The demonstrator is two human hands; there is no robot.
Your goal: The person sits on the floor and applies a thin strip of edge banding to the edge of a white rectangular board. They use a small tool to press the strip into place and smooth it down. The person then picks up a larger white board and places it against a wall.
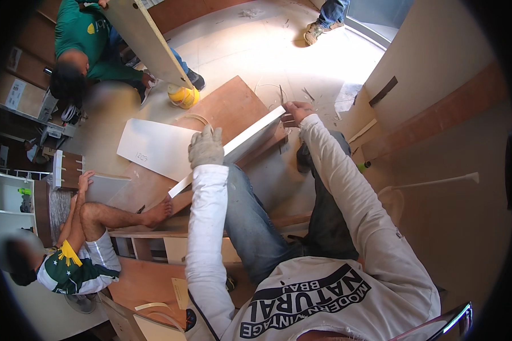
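While the right hand (297, 113) grips its right end between thumb and fingers, a long board (255, 136) stands on edge by the person's knees, its narrow edge white, its face greyish. The gloved left hand (206, 149) lies over that edge nearer the other end; whether its fingers close around it I cannot tell. Just beyond the board, a white panel (162, 143) bears handwritten digits; farther beyond stands a yellow tub (183, 98), contents hidden. On the board's near side, the person's white shirt (318, 284) carries bold black lettering. Well left of the board, a white open cabinet (8, 190) holds a green object (25, 191).
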